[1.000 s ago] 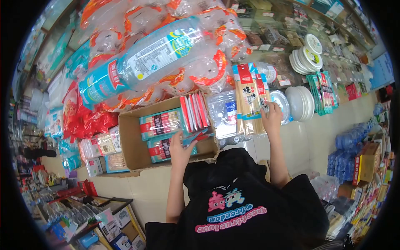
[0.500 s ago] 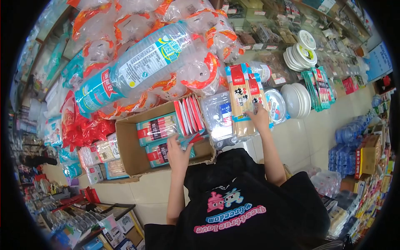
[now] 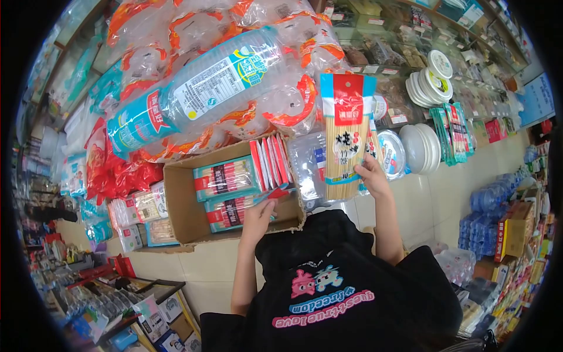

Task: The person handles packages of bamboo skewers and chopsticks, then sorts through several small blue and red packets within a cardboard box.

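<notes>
The right hand grasped a pack of skewers by its lower right edge, the pack reaching ahead and to the left of that hand. The left hand was curled over the box, just right of a pack of sticks; whether it gripped anything, I could not tell. The step seemed to be handling the skewers; shifting them called for a firm pinch, as the long pack might tip.

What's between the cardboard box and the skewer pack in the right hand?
A clear plastic container with a blue label, partly hidden behind the skewer pack; the head view shows it.
</notes>
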`<action>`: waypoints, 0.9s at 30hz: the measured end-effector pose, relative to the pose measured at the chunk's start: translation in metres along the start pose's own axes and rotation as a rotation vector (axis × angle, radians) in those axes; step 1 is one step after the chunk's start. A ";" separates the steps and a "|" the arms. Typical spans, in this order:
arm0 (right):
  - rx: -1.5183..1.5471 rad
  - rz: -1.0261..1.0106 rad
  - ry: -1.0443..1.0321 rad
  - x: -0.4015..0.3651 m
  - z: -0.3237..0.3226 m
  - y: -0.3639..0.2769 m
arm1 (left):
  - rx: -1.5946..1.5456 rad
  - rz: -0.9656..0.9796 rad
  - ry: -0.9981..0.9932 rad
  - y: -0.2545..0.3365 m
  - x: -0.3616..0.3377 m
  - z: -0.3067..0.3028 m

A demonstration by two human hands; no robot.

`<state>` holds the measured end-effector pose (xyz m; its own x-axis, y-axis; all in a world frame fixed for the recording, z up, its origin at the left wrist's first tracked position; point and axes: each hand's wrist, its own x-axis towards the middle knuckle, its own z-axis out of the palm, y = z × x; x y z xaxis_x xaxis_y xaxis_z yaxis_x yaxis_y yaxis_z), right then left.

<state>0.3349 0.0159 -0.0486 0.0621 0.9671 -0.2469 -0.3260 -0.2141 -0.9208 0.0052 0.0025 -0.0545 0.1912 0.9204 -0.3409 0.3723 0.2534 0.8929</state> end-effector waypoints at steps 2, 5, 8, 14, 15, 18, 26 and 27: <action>0.065 -0.092 -0.071 -0.006 0.008 -0.012 | 0.083 0.048 0.000 -0.003 0.004 0.001; 0.051 -0.100 -0.260 -0.008 0.011 -0.014 | 0.006 0.120 -0.069 0.007 0.001 0.000; 0.070 -0.098 -0.441 -0.009 0.039 0.004 | 0.018 0.276 -0.141 -0.015 0.004 -0.004; 0.097 -0.106 -0.523 -0.019 0.136 0.035 | -0.694 0.047 -0.200 -0.031 -0.010 -0.027; 0.067 -0.186 -0.507 -0.017 0.141 0.046 | -0.849 0.038 -0.174 -0.035 -0.010 -0.034; -0.239 -0.341 -0.446 -0.017 0.143 0.060 | -0.702 0.174 -0.221 -0.049 -0.009 -0.041; -0.621 -0.522 -0.240 -0.012 0.133 0.043 | 0.283 0.325 0.223 -0.026 -0.004 -0.012; -0.616 -0.548 -0.215 -0.013 0.129 0.041 | 0.303 0.300 0.195 -0.026 -0.004 -0.008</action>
<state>0.1984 0.0127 -0.0446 -0.1399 0.9476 0.2870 0.2735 0.3156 -0.9086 -0.0119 -0.0051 -0.0740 0.1673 0.9859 0.0067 0.5805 -0.1040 0.8076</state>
